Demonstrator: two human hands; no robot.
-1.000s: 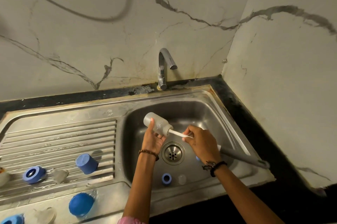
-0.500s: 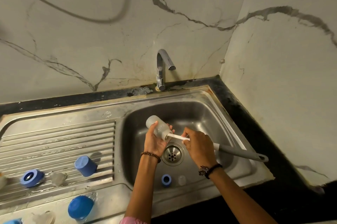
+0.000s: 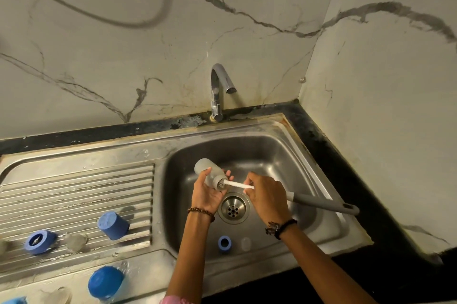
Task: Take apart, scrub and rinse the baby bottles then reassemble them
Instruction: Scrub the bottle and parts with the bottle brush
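Observation:
Over the sink basin (image 3: 277, 155), my left hand (image 3: 206, 192) grips a clear baby bottle (image 3: 207, 173) lying sideways, mouth pointing right. My right hand (image 3: 265, 193) holds a bottle brush (image 3: 319, 202) with a white stem and grey handle; its bristle head sits at the bottle's mouth. A blue collar ring (image 3: 224, 243) and a clear teat (image 3: 245, 243) lie on the basin floor near the front wall.
The tap (image 3: 218, 90) stands behind the basin, no water running. On the ribbed drainboard (image 3: 74, 194) lie a blue cap (image 3: 112, 225), a blue ring (image 3: 38, 241), a clear teat (image 3: 75, 241) and another blue cap (image 3: 105, 284). The drain (image 3: 233, 208) is below my hands.
The brush head has slid outward and now shows at the bottle's mouth. Both hands stayed over the drain.

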